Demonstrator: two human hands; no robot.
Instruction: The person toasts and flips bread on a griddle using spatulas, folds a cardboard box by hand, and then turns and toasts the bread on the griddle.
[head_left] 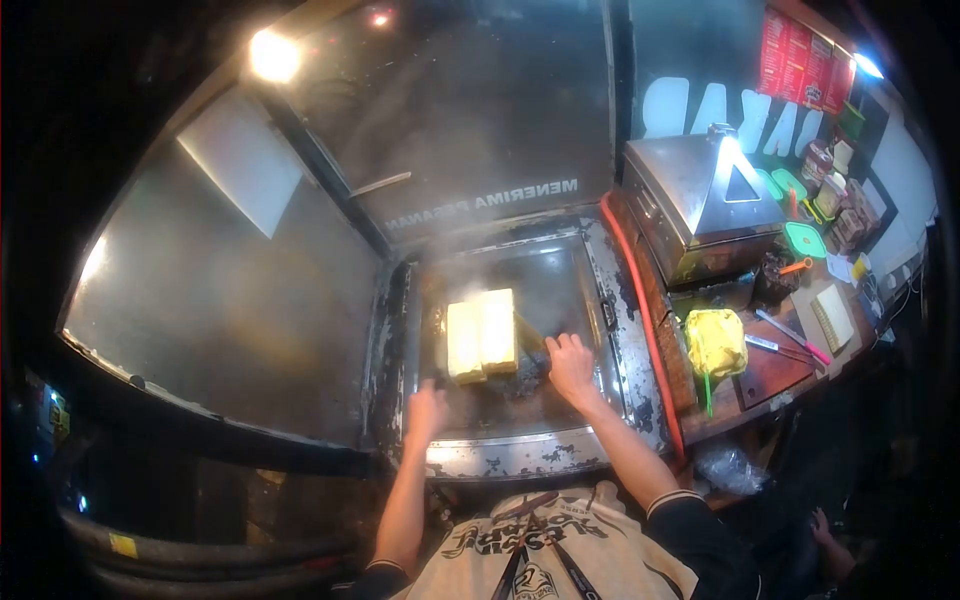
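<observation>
Head view: yellow blocks (482, 335), long axis 12–6, lie at 10 o'clock from our right hand (571, 368), clamped on a dark tool (531, 334) (left hand (427, 410): we cannot tell).

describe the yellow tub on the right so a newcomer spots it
Find the red hose right of the griddle. On the counter beside it, nearer than the metal box, sits the tub. Unlike the notebook farther right, it is bright yellow with a green stick.

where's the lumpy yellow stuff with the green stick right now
In the head view, the lumpy yellow stuff is on the person's right, between the red hose and the white marker, nearer the person than the metal box.
</observation>
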